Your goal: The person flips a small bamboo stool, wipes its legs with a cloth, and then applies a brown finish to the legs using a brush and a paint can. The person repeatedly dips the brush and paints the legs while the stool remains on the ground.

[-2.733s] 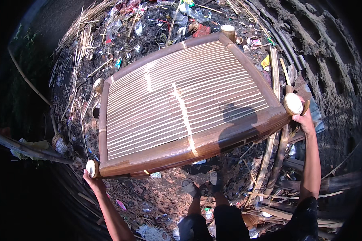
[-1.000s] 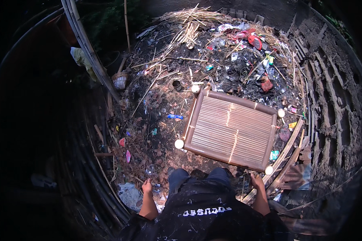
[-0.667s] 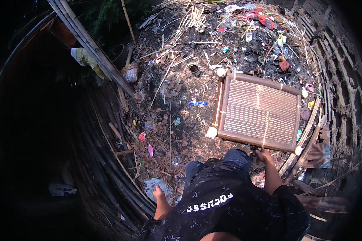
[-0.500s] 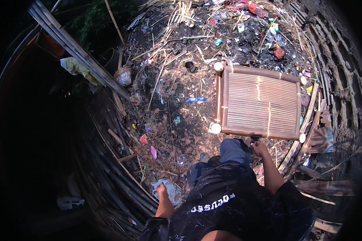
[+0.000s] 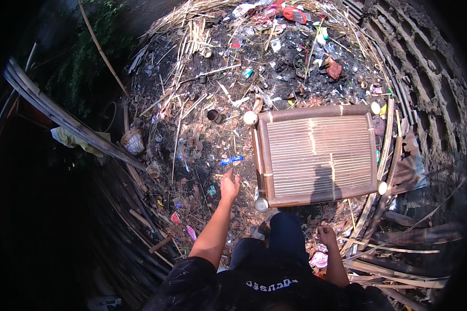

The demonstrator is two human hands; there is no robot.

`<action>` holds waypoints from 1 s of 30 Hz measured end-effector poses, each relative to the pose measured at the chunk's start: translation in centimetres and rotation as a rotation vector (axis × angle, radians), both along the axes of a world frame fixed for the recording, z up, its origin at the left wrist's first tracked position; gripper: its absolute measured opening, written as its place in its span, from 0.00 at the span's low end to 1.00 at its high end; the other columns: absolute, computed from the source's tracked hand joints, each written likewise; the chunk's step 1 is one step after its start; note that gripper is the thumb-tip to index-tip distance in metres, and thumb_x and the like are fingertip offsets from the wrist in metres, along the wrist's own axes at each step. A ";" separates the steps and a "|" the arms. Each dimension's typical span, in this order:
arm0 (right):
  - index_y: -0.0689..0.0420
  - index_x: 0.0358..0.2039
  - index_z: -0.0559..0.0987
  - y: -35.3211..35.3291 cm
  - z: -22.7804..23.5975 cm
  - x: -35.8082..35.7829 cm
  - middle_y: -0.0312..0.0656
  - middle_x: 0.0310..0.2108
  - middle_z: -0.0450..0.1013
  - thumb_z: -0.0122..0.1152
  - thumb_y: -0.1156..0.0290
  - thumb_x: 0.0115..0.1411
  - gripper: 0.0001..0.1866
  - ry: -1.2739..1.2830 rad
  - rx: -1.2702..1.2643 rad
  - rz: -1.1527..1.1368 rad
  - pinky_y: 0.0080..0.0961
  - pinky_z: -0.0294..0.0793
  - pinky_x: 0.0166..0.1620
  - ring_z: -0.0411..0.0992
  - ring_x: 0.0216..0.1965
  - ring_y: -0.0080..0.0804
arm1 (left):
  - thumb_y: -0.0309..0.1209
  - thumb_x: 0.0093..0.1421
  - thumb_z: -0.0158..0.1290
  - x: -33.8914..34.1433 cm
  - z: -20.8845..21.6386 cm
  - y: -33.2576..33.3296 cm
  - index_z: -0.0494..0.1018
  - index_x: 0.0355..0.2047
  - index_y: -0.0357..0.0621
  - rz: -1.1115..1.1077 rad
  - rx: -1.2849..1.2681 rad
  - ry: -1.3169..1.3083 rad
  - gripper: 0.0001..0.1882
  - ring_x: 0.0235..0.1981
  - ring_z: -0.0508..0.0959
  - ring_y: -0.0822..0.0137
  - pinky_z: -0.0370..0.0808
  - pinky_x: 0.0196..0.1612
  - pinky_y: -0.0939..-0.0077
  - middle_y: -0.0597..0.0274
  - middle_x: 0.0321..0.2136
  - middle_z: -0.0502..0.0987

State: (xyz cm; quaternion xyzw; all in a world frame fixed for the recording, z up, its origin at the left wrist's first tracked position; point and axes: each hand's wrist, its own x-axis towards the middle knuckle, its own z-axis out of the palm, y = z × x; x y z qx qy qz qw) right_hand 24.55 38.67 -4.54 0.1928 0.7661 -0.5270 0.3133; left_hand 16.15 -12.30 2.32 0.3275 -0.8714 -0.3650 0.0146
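A low brown bamboo table (image 5: 321, 155) stands ahead of me to the right. Its slatted top is framed by dark bamboo poles with pale cut ends. My left hand (image 5: 229, 186) reaches forward over the littered ground, left of the table's near corner, with fingers partly spread and nothing visible in them. Just beyond its fingertips on the ground lies a blue wrapper (image 5: 231, 160). My right hand (image 5: 326, 236) hangs beside my leg, on the near side of the table and apart from it. Its fingers are curled; what they hold, if anything, cannot be made out.
Bamboo poles (image 5: 389, 150) run along the right side, below a rough block wall (image 5: 425, 78). Dark poles are stacked at the left. A woven basket (image 5: 133, 141) and a dark cup (image 5: 213, 115) stand on ground strewn with leaves, sticks and plastic scraps.
My left hand has swung forward from low beside my body toward the table's left side. My right hand has drawn back from the table's near edge. The view has shifted.
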 end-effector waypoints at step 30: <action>0.57 0.41 0.72 -14.9 2.6 -1.0 0.38 0.26 0.74 0.56 0.62 0.67 0.11 -0.346 0.053 -0.228 0.20 0.73 0.24 0.74 0.22 0.23 | 0.22 0.58 0.46 -22.8 -8.0 -19.2 0.71 0.53 0.39 -0.625 -0.363 -0.252 0.21 0.43 0.77 0.44 0.74 0.48 0.59 0.43 0.40 0.78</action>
